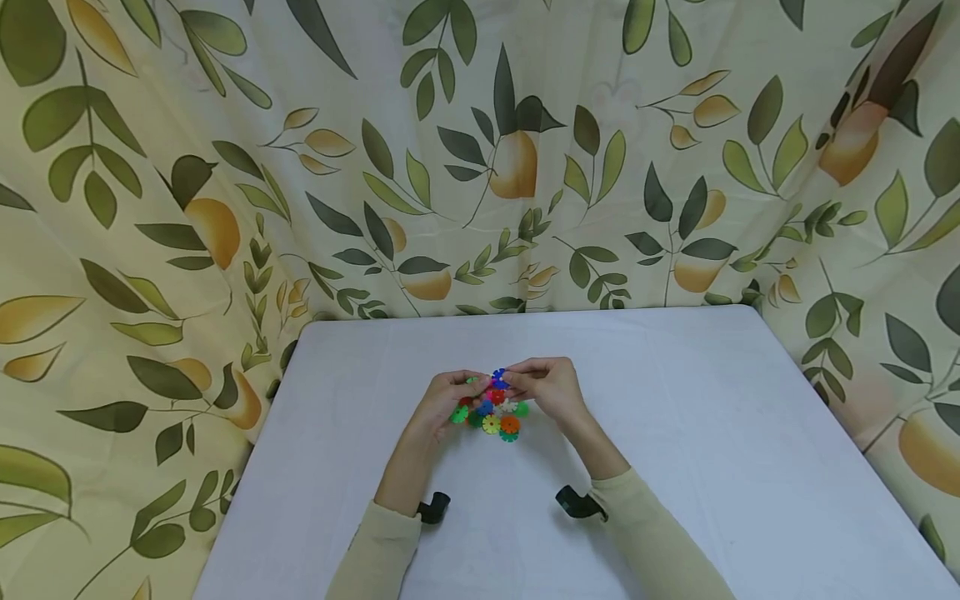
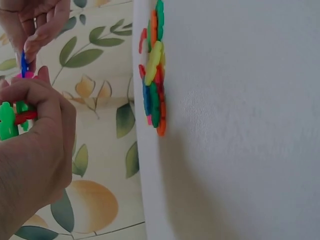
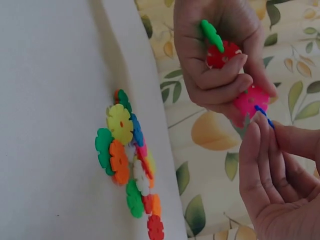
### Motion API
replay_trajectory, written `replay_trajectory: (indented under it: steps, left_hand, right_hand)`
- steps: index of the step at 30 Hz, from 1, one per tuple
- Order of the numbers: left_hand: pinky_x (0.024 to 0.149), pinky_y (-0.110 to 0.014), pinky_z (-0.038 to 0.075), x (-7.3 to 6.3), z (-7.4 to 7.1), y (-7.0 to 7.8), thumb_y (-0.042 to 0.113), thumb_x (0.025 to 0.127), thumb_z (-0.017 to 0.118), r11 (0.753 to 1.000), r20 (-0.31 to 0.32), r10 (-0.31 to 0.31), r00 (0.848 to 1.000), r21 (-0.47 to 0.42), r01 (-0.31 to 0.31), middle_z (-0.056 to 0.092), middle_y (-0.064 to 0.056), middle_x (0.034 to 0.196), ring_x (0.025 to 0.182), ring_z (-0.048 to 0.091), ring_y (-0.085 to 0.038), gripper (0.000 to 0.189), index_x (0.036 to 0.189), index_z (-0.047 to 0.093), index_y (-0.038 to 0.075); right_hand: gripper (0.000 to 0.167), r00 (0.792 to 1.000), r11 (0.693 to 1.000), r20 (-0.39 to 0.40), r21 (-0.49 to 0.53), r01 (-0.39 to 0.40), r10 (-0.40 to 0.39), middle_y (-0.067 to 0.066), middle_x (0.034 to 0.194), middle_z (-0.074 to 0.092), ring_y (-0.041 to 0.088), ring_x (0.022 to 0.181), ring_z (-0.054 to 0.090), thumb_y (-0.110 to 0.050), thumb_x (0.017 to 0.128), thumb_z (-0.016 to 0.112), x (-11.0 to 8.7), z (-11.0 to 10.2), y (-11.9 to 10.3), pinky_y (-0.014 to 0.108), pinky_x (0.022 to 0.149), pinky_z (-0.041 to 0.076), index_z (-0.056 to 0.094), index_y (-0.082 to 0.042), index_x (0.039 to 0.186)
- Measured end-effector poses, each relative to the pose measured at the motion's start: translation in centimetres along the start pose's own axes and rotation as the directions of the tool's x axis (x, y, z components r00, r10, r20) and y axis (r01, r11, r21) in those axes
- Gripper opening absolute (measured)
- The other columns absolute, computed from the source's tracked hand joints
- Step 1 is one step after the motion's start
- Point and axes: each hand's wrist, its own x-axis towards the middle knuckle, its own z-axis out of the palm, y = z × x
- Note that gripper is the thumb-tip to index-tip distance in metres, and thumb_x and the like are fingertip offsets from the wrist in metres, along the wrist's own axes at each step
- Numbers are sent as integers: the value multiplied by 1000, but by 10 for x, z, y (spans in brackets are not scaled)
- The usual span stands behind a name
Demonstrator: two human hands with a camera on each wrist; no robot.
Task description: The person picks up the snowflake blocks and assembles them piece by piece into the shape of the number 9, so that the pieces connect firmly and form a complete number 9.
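My left hand (image 1: 441, 402) grips a small joined string of slotted, flower-shaped plastic discs. In the right wrist view this string shows a green disc (image 3: 211, 35), a red disc (image 3: 220, 58) and a pink disc (image 3: 251, 100). Between thumb and fingers, my right hand (image 1: 557, 390) pinches a blue disc (image 1: 500, 379), edge-on to the pink one and touching its rim. How deep their slots sit together cannot be made out. Below both hands lies a loose pile of similar discs, among them a yellow disc (image 3: 120, 124) and an orange disc (image 3: 119, 162).
A white-covered table (image 1: 337, 358) carries the pile near its far middle. Behind it and at the sides hangs a leaf-patterned curtain (image 1: 465, 225). Black wrist-worn devices, one on the left wrist (image 1: 434, 507) and one on the right (image 1: 580, 502), stick out inward over the table.
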Motion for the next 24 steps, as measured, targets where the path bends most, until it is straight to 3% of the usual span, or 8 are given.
replay_trajectory:
  steps: [7, 16, 20, 24]
  left_hand:
    - [75, -29, 54, -1, -1, 3, 25, 98, 75, 999, 34, 29, 999, 33, -31, 66, -5, 86, 71, 59, -13, 31, 116, 69, 1]
    - [75, -24, 52, -2, -5, 7, 23, 103, 66, 998, 63, 52, 997, 42, -54, 65, -4, 89, 77, 58, -14, 35, 127, 67, -3]
    - [74, -23, 51, -2, -6, 7, 23, 104, 64, 999, 89, 39, 995, 29, -42, 65, -5, 90, 77, 57, -13, 35, 127, 68, -3]
    - [69, -21, 49, -2, -5, 5, 22, 105, 61, 999, 113, 34, 993, 2, -34, 65, -5, 86, 72, 56, -13, 33, 124, 69, -2]
  right_hand:
    - [23, 1000, 1000, 8, -18, 21, -21, 23, 97, 77, 32, 78, 78, -9, 97, 75, 1, -1, 2, 40, 76, 63, 76, 11, 108]
    - [24, 999, 987, -26, -157, 40, -45, 20, 95, 77, 39, 86, 77, -15, 103, 68, 6, -10, 6, 40, 76, 63, 76, 5, 114]
    - [24, 996, 960, -71, -278, 28, -50, 16, 98, 78, 38, 85, 77, -20, 99, 73, 9, -17, 13, 45, 78, 63, 78, 1, 111]
    - [22, 995, 902, -90, -431, -8, -34, 11, 101, 79, 34, 86, 75, -18, 97, 75, 11, -23, 18, 44, 78, 63, 79, -2, 111]
